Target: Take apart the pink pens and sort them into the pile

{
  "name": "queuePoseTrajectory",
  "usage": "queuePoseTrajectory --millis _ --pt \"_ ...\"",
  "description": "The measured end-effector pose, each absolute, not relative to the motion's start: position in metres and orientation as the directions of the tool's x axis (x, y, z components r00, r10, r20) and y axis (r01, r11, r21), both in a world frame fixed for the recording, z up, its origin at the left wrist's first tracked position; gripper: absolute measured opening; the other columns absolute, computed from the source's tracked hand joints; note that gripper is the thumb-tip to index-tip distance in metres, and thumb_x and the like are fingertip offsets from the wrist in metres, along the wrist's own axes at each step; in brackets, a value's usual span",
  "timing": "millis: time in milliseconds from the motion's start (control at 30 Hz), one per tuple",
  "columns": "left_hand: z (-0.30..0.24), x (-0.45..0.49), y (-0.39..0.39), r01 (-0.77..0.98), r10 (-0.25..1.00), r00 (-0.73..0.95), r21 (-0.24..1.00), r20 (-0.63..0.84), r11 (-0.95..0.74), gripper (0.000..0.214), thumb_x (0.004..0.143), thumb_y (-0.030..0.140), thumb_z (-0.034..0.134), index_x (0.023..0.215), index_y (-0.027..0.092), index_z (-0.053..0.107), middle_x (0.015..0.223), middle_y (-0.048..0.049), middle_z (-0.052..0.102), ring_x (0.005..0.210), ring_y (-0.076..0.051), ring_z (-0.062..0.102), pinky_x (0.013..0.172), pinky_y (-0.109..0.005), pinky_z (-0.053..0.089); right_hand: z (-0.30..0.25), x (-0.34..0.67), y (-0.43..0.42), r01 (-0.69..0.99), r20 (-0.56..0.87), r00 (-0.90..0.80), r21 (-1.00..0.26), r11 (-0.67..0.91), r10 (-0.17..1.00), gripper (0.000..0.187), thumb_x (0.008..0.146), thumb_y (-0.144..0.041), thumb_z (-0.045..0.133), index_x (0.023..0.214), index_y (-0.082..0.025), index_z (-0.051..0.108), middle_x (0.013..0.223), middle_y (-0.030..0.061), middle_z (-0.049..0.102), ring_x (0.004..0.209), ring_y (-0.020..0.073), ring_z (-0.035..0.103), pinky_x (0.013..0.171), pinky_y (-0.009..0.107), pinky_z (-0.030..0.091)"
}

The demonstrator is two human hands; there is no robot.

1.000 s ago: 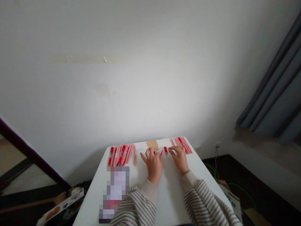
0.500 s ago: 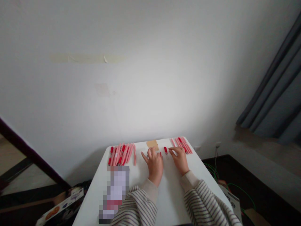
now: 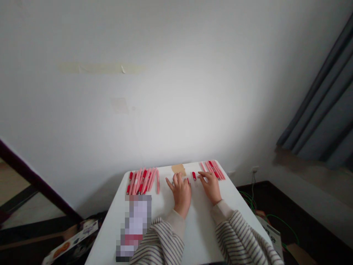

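Both my hands rest on a white table near its far edge. My left hand has its fingers curled over a small red pen part that peeks out beside its fingertips. My right hand lies with its fingers spread and bent, fingertips close to a short red cap. Left of my hands lies a row of several pink and red pens. More pink pens lie at the far right corner, just beyond my right hand.
A small tan card lies at the table's far edge between the two pen groups. A pixelated object sits on the table's left side. On the floor lie a printed box at the left and green cables at the right.
My left hand has settled lower over the small red part, so less of it shows. My right hand has barely moved.
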State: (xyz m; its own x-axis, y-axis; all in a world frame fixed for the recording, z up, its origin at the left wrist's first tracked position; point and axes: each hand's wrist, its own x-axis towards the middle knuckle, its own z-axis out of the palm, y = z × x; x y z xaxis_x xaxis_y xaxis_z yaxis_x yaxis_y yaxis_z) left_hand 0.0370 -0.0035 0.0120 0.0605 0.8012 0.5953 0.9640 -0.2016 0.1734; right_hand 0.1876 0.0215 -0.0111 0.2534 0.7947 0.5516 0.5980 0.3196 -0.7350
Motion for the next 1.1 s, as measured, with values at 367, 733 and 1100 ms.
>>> queuePoseTrajectory --millis 367,733,1100 --pt "0.022 0.031 -0.016 0.952 0.782 0.03 0.22 0.622 -0.212 0.014 0.083 0.028 0.058 0.092 0.025 0.068 0.12 -0.0063 0.056 0.12 -0.027 0.044 0.11 -0.069 0.018 -0.007 0.18 0.016 0.665 0.563 0.248 -0.691 0.285 0.788 0.026 0.085 -0.045 0.056 0.087 -0.023 0.07 0.087 0.0052 0.07 0.092 0.0221 0.059 0.095 0.042 0.035" --pt "0.032 0.008 -0.026 0.967 0.775 -0.024 0.211 0.632 -0.141 0.025 0.085 0.033 0.055 0.107 0.028 0.066 0.121 -0.008 0.057 0.116 -0.027 0.046 0.108 -0.061 0.025 0.004 0.172 0.015 0.747 0.551 0.191 -0.619 0.244 0.812 0.022 0.085 -0.038 0.057 0.088 -0.025 0.074 0.096 0.0086 0.068 0.102 0.0251 0.053 0.097 0.044 0.031" --pt "0.025 0.0 -0.033 0.989 0.801 -0.041 0.137 0.597 -0.051 0.034 0.088 0.038 0.048 0.115 0.021 0.06 0.124 -0.0126 0.054 0.125 -0.033 0.038 0.104 -0.066 0.024 0.018 0.158 0.011 0.846 0.483 0.066 -0.492 0.208 0.873 0.014 0.084 -0.024 0.06 0.086 -0.028 0.073 0.094 0.0041 0.071 0.108 0.0251 0.051 0.106 0.055 0.015"
